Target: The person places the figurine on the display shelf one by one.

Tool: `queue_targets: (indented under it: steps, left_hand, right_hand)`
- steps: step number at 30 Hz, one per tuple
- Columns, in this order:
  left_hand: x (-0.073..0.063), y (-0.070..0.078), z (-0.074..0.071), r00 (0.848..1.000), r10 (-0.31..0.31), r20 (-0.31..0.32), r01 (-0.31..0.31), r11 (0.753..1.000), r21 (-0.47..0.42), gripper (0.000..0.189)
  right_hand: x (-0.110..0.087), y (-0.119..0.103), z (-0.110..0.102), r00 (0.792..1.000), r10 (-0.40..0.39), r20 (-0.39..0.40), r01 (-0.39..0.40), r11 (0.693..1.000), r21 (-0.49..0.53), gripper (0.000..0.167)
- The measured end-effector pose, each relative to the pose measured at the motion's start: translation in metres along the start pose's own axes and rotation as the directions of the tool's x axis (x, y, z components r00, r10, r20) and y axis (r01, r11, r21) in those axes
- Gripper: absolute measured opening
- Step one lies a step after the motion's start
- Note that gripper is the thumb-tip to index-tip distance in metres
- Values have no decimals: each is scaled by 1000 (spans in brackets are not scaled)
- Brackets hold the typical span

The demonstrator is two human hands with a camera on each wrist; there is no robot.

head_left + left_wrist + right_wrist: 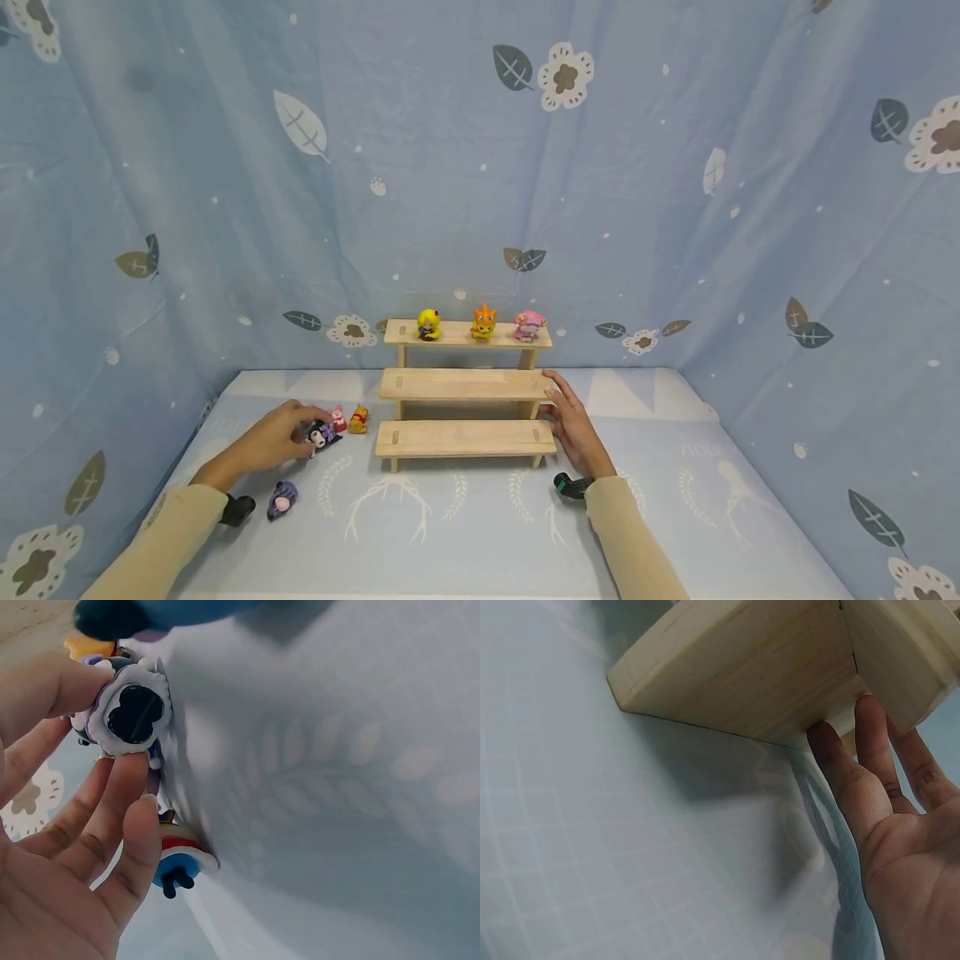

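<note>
With thumb and fingers, my left hand (273, 437) pinches a small black-and-purple figurine (322, 435) at the left of the table. In the left wrist view its round black base, ringed with white frill, faces the camera. Close beyond it stand a pink figurine (338, 418) and a yellow bear figurine (359, 419) in red. A figurine with a blue underside (178, 866) shows below my fingers in the left wrist view. My right hand (576, 429) touches the right side of a three-tier wooden display stand (465, 383), its fingers extended against the wood.
On the stand's top tier are a yellow-haired figurine (428, 325), an orange spiky one (483, 322) and a pink one (529, 325). A blue-purple figurine (282, 500) lies nearer the front left. Blue patterned curtain (450, 167) surrounds the table.
</note>
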State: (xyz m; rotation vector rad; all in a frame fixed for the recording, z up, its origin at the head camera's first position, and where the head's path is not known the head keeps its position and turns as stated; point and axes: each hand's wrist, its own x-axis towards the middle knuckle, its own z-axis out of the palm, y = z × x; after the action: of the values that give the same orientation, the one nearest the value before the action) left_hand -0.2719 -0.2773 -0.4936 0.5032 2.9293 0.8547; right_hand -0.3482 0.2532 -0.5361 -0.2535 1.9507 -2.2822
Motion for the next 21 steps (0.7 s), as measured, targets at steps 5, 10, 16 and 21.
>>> queue_targets:
  steps: [5,10,16,21]
  left_hand:
    - [-2,-1,0,999,-33,-2,33,999,-8,42]
    - [-4,-1,-1,999,-33,-5,33,999,-19,37]
    - [-5,0,-1,1000,-31,-6,31,999,-41,37]
    - [-5,-2,-2,1000,-23,-19,21,998,-60,36]
  right_hand:
    - [0,0,2,1000,-8,8,8,1000,-6,54]
    - [1,1,2,1000,-7,10,7,1000,4,53]
    - [1,-1,1,1000,-10,14,10,1000,2,55]
    - [1,-1,-1,1000,-9,6,10,1000,-8,54]
